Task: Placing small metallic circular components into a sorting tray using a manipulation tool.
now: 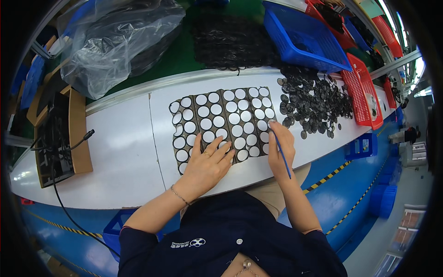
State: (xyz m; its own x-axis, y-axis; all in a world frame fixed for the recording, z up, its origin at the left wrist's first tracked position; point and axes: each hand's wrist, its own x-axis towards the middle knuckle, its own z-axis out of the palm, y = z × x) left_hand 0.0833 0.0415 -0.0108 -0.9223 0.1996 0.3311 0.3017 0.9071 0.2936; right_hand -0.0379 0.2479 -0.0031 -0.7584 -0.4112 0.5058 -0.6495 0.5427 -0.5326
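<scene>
Rows of round white discs (206, 123) with dark rims lie in several dark strips side by side on the white table. My left hand (206, 162) rests on the near part of these rows, fingers spread and fingertips touching the discs. At the right edge of the rows, my right hand (282, 148) is closed around a thin blue stick-like tool (283, 159). Its lower end sticks out below the fingers, and its exact kind is unclear. The right fingertips are beside a disc on the outermost strip; whether they pinch it cannot be made out.
A heap of loose dark discs (316, 104) spreads to the right. Behind it stand a blue basket (302, 39) and a red basket (362, 92). Black bundled pieces (228, 41) and clear plastic bags (113, 51) lie at the back. A cardboard box (79, 134) with cabled black equipment stands left.
</scene>
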